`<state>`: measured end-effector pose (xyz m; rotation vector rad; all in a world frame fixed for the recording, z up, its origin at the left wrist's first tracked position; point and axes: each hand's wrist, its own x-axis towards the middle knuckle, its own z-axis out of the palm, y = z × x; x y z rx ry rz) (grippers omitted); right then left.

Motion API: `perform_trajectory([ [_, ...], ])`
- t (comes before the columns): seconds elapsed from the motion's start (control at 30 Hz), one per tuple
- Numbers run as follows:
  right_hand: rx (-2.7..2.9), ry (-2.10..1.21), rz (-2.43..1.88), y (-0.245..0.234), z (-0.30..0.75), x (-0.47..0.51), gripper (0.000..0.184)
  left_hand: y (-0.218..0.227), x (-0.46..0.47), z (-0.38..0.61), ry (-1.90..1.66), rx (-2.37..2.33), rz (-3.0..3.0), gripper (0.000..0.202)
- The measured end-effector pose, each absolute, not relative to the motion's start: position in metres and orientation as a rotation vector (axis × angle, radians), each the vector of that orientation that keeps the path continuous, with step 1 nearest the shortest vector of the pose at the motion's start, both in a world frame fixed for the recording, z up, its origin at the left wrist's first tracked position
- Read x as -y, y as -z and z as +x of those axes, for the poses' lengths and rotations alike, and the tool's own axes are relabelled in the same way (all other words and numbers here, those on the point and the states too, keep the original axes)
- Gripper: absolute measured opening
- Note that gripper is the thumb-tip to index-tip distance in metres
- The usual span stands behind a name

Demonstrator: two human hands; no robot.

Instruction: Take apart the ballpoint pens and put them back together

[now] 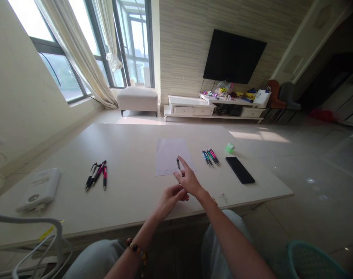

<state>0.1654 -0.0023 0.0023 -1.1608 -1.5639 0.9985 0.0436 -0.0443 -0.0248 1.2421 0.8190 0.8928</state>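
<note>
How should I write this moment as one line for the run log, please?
left hand: beside right hand | right hand: fingers at pen | near: paper sheet | on: white table

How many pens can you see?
About 9: roughly four in a left bunch beside the sheet of paper, roughly four in a right bunch on its other side, and one pen at the right hand. Bunched pens may hide others.

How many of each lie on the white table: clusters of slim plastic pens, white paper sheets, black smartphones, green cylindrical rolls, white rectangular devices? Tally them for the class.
Clusters of slim plastic pens: 2
White paper sheets: 1
Black smartphones: 1
Green cylindrical rolls: 1
White rectangular devices: 1
Total: 6
</note>
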Motion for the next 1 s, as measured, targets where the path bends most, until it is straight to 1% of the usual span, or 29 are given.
perform_trajectory([
  [0.13, 1.528, -1.069, -1.178, 0.0, 0.169, 0.008, 0.053, 0.024, 0.038, 0.043, -0.945, -0.846, 1.178, 0.041],
  [0.3, 1.573, -0.984, -1.267, 0.008, 0.181, 0.003, 0.027, 0.026, 0.03, 0.046, -0.96, -0.977, 1.239, 0.042],
  [0.4, 1.496, -0.767, -1.372, 0.012, 0.21, -0.021, 0.024, 0.03, 0.03, 0.049, -0.958, -1.038, 1.242, 0.04],
  [0.5, 1.443, -0.365, -1.643, 0.02, 0.25, -0.049, 0.02, 0.032, 0.034, 0.047, -0.962, -1.025, 1.247, 0.04],
  [0.6, 1.49, -0.186, -1.853, 0.032, 0.276, -0.069, 0.015, 0.032, 0.037, 0.04, -0.953, -1.019, 1.269, 0.038],
  [0.7, 1.524, -0.146, -1.943, 0.043, 0.28, -0.079, 0.015, 0.03, 0.039, 0.034, -0.946, -1.031, 1.265, 0.035],
  [0.87, 1.556, -0.09, -2.045, 0.046, 0.273, -0.086, 0.019, 0.021, 0.042, 0.026, -0.928, -1.113, 1.344, 0.033],
  [1.0, 1.569, -0.075, -2.077, 0.046, 0.275, -0.087, 0.023, 0.006, 0.036, -0.007, -0.871, -1.389, 1.602, 0.031],
])
